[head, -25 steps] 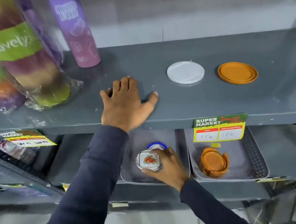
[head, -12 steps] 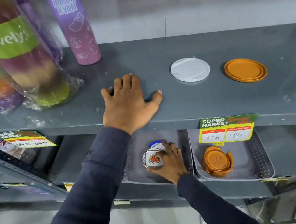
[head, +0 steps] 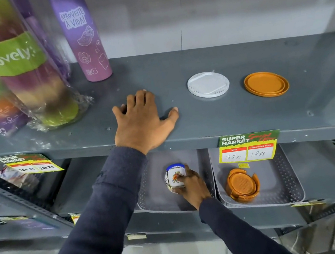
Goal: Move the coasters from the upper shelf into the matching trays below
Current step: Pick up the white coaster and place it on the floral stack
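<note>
My left hand (head: 142, 122) lies flat and open on the grey upper shelf (head: 204, 119), holding nothing. On that shelf, to its right, lie a white round coaster (head: 208, 84) and a small stack of orange coasters (head: 266, 84). Below, my right hand (head: 190, 185) grips a white flowered coaster (head: 175, 179) inside the left grey tray (head: 155, 198), on top of a blue-rimmed coaster (head: 174, 166). The right grey tray (head: 280, 188) holds an orange coaster set in its holder (head: 243, 183).
A purple bottle (head: 83, 37) and wrapped multicoloured bottles (head: 23, 68) stand at the upper shelf's left. Price tags (head: 249, 147) hang on the shelf's front edge. A darker rack (head: 10, 200) sits at lower left.
My right hand has pushed the flowered coaster deeper into the left tray, onto the blue-rimmed one. The left hand stays flat on the upper shelf.
</note>
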Demonstrator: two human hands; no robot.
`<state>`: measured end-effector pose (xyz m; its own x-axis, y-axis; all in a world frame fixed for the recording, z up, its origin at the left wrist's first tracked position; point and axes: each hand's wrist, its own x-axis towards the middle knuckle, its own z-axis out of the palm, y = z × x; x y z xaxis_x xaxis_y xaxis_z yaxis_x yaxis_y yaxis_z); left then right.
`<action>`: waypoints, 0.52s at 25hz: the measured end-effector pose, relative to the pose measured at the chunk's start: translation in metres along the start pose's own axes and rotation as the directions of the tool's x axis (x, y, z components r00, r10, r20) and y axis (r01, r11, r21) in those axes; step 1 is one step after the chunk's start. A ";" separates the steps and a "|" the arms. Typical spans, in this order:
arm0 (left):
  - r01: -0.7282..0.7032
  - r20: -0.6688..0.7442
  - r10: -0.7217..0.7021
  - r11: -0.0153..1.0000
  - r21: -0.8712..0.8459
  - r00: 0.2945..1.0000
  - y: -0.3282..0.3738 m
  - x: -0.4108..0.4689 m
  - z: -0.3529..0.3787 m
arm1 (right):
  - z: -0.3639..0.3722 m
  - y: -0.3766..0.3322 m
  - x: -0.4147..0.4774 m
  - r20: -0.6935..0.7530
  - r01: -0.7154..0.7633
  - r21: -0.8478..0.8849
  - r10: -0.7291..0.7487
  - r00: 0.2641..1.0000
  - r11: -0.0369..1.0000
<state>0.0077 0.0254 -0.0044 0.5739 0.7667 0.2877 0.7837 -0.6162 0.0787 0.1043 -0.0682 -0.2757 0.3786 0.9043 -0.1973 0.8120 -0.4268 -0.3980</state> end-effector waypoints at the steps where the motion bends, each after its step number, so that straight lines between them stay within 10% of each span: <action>1: 0.002 0.004 -0.002 1.000 0.000 1.000 0.000 0.000 0.000 | -0.004 -0.002 -0.004 -0.010 0.002 0.000 -0.002 1.000 1.000; 5: -0.002 0.020 0.002 1.000 0.010 1.000 -0.001 0.000 -0.001 | -0.046 -0.019 -0.049 -0.315 0.182 0.159 -0.125 0.941 0.970; 10: -0.012 0.052 0.009 0.999 0.041 0.999 0.000 -0.001 0.000 | -0.143 -0.051 -0.125 -0.898 0.746 0.018 -0.316 0.304 0.666; 13: -0.017 0.058 0.015 0.999 0.047 0.998 0.000 -0.003 0.000 | -0.219 -0.067 -0.130 -0.961 0.717 -0.037 -0.222 0.166 0.696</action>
<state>0.0063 0.0227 -0.0054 0.5981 0.7668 0.2330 0.7838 -0.6203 0.0292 0.0981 -0.1553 -0.0268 0.3095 0.2538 0.9164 0.8529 0.3520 -0.3855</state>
